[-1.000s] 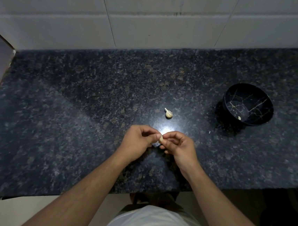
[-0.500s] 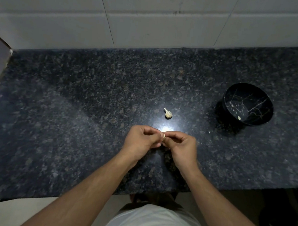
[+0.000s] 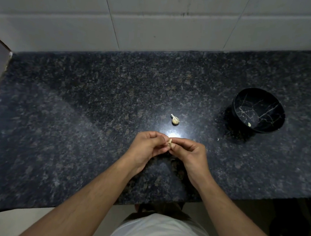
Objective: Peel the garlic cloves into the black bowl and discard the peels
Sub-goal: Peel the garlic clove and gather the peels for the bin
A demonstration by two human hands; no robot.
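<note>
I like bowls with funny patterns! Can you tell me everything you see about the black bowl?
The black bowl is round, glossy and deep, with thin pale lines like cracks or marble veins running across its inside. It sits upright on the dark speckled countertop, off to the person's right and away from both hands. One small pale piece, probably a peeled garlic clove, lies on its bottom. Nothing else touches the bowl.

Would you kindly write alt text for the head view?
Both hands, left hand and right hand, pinch a garlic clove above a dark granite counter. Another unpeeled clove lies just beyond them, and a black bowl at right holds one small pale piece.
</note>
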